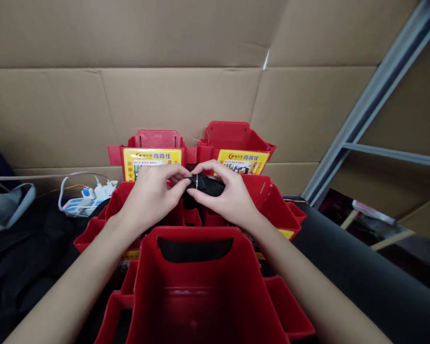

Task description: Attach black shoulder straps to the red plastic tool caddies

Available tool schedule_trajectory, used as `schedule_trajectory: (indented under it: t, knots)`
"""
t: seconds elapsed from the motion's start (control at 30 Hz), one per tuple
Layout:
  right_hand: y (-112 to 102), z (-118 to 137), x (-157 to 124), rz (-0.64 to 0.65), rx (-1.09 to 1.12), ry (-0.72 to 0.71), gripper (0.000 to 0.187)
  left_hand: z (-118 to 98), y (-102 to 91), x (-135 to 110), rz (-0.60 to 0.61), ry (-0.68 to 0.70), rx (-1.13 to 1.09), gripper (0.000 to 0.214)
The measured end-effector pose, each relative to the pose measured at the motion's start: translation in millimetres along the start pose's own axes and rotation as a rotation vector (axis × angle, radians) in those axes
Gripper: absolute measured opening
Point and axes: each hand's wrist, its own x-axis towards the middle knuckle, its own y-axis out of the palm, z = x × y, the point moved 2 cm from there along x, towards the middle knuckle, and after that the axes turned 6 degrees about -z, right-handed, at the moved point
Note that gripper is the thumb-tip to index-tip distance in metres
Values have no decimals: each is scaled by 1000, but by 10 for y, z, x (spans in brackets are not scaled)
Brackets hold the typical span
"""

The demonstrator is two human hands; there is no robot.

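Note:
A rolled bundle of black strap [211,186], with a thin pale band around it, is held above the red bins. My right hand [226,191] grips the bundle between its thumb and curled fingers. At the bundle's left end, my left hand [157,191] pinches with thumb and forefinger, and the two hands' fingertips nearly meet. Below my hands stands a large red plastic bin [197,272] with a slot in its back wall and smaller side pockets. What the left fingertips hold is partly hidden.
More red bins with yellow labels stand behind, including one at back left [157,138] and one at back right [232,136]. A power strip [80,205] with plugs and cables lies left, near black cloth [32,267]. Cardboard [182,100] lines the back; a metal frame [365,105] rises right.

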Motion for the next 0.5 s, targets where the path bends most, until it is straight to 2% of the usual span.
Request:
schedule_trajectory:
  t: [0.17, 0.23, 0.3, 0.37, 0.43, 0.5]
  knots:
    - [-80, -67, 44, -79, 139, 67, 16, 174, -66, 44, -58, -420, -266, 5]
    - [-100, -62, 53, -66, 206, 121, 20, 217, -81, 62, 5, -477, -287, 11]
    - [-96, -30, 48, -26, 202, 143, 21, 220, -66, 71, 119, -442, -278, 23]
    - [-80, 8, 34, 11, 143, 135, 16, 200, -48, 73, 173, -362, -226, 38]
    - [-62, 28, 23, 33, 98, 119, 13, 175, -65, 78, 114, -270, -148, 36]
    - [-49, 20, 20, 52, 115, 115, 11, 160, -120, 86, 31, -207, -102, 23]
